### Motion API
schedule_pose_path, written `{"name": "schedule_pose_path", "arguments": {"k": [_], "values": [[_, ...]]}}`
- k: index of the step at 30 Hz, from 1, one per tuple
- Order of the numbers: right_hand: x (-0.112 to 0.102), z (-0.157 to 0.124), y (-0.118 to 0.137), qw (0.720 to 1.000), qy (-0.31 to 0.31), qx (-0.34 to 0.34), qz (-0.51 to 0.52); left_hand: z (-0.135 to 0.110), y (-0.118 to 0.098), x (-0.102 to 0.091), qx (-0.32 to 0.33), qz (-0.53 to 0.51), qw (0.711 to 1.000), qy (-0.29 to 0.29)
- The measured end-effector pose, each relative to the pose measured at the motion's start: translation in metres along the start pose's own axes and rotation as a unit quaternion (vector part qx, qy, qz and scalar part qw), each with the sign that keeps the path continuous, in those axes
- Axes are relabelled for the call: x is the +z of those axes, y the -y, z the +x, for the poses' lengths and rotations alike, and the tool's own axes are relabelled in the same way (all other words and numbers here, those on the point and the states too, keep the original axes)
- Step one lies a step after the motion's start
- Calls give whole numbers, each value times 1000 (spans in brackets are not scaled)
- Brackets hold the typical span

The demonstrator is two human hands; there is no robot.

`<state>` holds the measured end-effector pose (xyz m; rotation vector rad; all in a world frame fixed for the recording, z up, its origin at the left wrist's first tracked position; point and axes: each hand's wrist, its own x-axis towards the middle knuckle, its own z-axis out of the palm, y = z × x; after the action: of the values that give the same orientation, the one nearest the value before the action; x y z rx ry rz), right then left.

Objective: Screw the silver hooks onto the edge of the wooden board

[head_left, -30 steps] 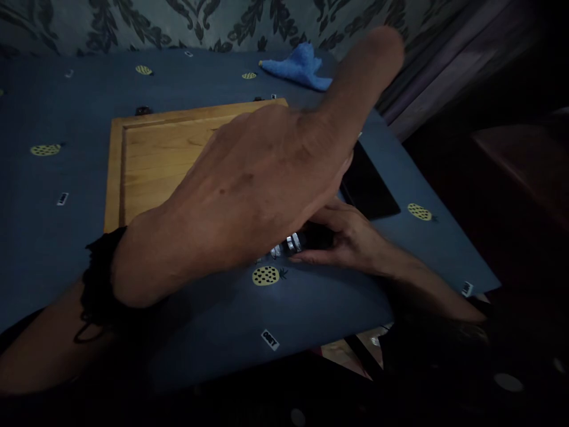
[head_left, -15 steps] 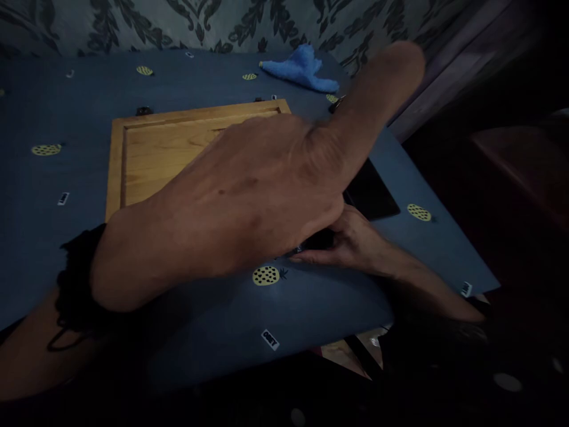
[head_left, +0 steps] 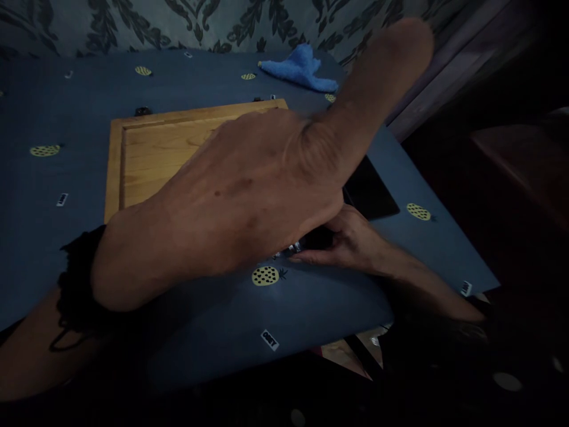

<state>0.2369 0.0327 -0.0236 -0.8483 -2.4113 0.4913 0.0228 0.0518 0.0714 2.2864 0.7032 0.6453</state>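
My left hand (head_left: pixel 262 184) fills the middle of the head view, its back toward me and its thumb stretched up to the right. Its other fingers are hidden behind it. A black knitted band circles that wrist. Below and to the right, my right hand (head_left: pixel 355 240) is closed around a small black object (head_left: pixel 319 238) with shiny silvery bits at its left end. My left hand covers much of it, so its kind does not show. Partly behind my left hand lies a wooden board (head_left: pixel 155 154) with a groove along its rim.
A flat black panel (head_left: pixel 371 190) lies right of the board. At the back is a crumpled blue cloth (head_left: pixel 300 68). Small dark pieces (head_left: pixel 143 111) sit behind the board. The blue pineapple-patterned tablecloth (head_left: pixel 204 332) ends near me and at the right.
My left thumb has risen slightly. More of the silvery bits show beside my right fingers. My right hand has stayed in place.
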Motion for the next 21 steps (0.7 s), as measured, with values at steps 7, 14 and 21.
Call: {"name": "schedule_pose_path", "arguments": {"k": [7, 14, 21], "values": [[0, 0, 1, 1000, -2, 11, 12, -1, -3, 0, 94, 234, 967, -31], [1, -1, -2, 1000, -6, 8, 18, -1, -5, 0, 75, 237, 968, 18], [2, 0, 0, 999, -21, -10, 25, -5, 0, 8, 74, 177, 981, -8]]}}
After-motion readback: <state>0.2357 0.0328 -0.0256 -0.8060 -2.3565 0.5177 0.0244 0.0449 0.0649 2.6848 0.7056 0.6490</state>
